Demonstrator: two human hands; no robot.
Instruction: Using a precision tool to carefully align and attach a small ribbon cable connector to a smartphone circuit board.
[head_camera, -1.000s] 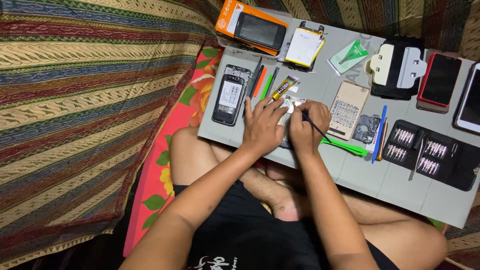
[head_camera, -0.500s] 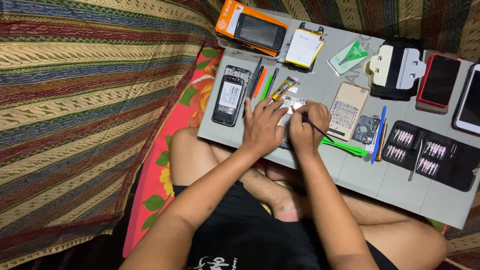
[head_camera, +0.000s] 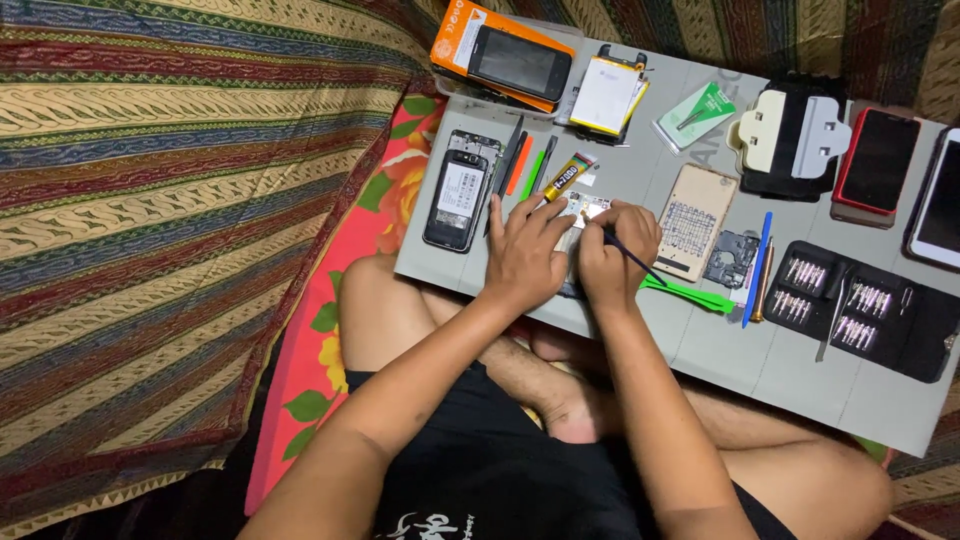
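Head view, hands (head_camera: 570, 255) unmoved, tool (head_camera: 630, 255) unchanged

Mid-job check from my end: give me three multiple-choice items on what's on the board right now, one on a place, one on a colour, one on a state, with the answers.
1. Where does the opened phone lie relative to the left hand?
A. To its left
B. To its right
C. Under it

2. What colour is the flat plastic pry tool just right of the right hand?
A. Red
B. Green
C. White

3. What is the right hand doing?
A. Resting open and empty
B. Gripping a thin dark tool
C. Lifting the black bit case

Answers:
1. A: the phone with its back off lies near the grey board's left edge, beyond the left hand.
2. B: the tool is bright green.
3. B: the fingers close round a thin dark stick whose end points at the small part between the hands.
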